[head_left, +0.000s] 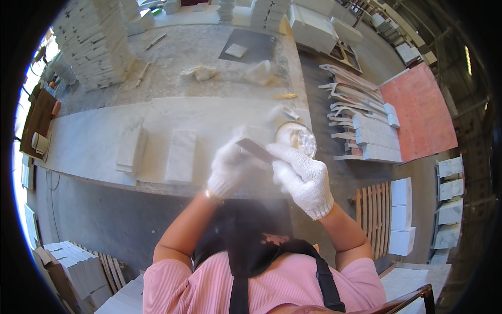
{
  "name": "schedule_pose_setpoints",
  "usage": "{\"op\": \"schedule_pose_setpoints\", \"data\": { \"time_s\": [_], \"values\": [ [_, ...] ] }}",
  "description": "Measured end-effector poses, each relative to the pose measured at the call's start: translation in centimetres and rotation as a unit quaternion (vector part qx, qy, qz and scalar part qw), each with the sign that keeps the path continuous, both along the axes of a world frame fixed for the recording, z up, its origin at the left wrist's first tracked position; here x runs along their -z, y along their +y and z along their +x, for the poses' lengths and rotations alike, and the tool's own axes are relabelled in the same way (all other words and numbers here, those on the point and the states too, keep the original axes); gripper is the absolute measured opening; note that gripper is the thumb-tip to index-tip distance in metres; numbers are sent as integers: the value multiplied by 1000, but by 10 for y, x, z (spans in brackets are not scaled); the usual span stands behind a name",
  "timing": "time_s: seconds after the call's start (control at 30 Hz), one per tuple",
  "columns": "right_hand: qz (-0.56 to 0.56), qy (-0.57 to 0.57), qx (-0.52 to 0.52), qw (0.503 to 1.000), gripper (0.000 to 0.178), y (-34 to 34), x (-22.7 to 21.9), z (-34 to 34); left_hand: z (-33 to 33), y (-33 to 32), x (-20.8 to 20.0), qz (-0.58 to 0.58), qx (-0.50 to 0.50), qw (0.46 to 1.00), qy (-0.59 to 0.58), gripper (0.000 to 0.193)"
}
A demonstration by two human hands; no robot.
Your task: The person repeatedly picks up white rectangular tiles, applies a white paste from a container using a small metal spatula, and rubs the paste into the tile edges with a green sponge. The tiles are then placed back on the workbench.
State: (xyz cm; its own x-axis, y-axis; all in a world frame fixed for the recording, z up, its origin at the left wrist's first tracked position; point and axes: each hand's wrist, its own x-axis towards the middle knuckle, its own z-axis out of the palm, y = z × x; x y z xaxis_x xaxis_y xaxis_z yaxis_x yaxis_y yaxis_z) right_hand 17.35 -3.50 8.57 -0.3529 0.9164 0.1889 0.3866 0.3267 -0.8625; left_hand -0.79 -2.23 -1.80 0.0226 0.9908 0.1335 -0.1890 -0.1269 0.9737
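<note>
White knitted gloves cover both my hands, which are close together above the near edge of the worktable. My right hand is closed round one end of a flat dark scraper blade. The blade's other end reaches across to my left hand, which is smeared by motion, so its fingers and anything in them cannot be made out. Just beyond my right hand sits a round tub of whitish paste. To the left of my hands, a white marble tile and a small stack of similar tiles lie on the table.
Crumpled cloths and a dark square sheet bearing a white piece lie farther back on the worktable. A tall tile stack rises at the far left. Right of the table are white blocks, a reddish board and a wooden pallet.
</note>
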Motion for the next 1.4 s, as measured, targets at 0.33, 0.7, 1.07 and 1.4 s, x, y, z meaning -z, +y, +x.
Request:
{"op": "schedule_pose_setpoints", "data": {
  "time_s": [0.33, 0.7, 1.07, 1.4],
  "values": [
    [85, -41, 33, 995, 32, -1, 6, 9, 0, -1, -5, 2, -6, 999, 37, 29],
    [-48, 73, 146, 985, 35, -3, -2, 64, -40, 58, -45, 39, 108, 989, 98, 60],
    [-285, 240, -28, 928, 39, 45, 89, 15, -99, 67, -39, -68, 18, 945, 319, 44],
    [-442, 209, -9, 873, 38, 0, 84, 59, -96, 68, -17, -63, 100, 950, 290, 46]
  ]
}}
